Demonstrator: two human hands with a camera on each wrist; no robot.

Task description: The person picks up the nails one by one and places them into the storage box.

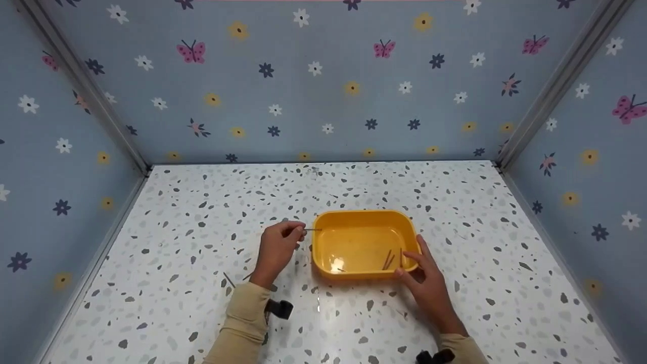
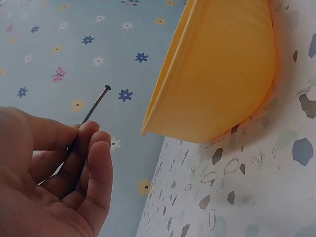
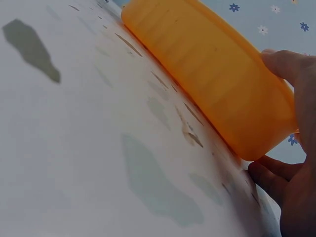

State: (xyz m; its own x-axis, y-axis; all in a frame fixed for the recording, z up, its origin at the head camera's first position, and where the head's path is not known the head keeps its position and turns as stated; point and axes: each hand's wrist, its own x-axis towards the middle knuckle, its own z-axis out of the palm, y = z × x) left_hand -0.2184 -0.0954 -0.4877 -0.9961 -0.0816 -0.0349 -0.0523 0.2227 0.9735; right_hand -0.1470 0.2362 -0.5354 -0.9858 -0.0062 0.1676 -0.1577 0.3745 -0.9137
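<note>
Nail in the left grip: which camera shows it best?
Left wrist: the nail appears close up, its head clear. Head view shows a thin line at the yellow tub; right wrist, none of it.

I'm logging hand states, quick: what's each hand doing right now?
Left hand: closed, pinching a nail.
Right hand: closed, holding the tub at its right end.

Location: a booth-like enclosure, building type indeterminable. A speckled tabletop lies beneath the left hand and right hand; flower-patterned walls, joined by grey corner strips, stand ahead and to either side.
</note>
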